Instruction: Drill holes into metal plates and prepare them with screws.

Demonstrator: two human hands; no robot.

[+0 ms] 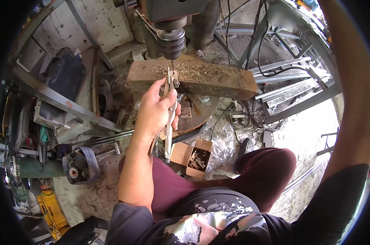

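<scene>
My left hand (pixel 152 112) is closed around a pair of metal locking pliers (pixel 168 136). The pliers' jaws reach onto a wooden block (pixel 222 81) and appear to grip a small metal piece (pixel 174 76) lying there. Directly above it, a thin drill bit (pixel 172 64) points down from the drill press chuck (pixel 171 43). Whether the bit touches the metal cannot be made out. Shavings are strewn over the block. My right arm (pixel 352 102) stretches up along the right side, and its hand is beyond the picture.
A cardboard box (pixel 181 154) holding small metal pieces sits on the floor before me. A round metal base (pixel 207 116) lies under the block. Metal bars (pixel 291 85) and cables are at the right. Steel framing (pixel 66 104) and a dark case (pixel 66 73) stand at the left.
</scene>
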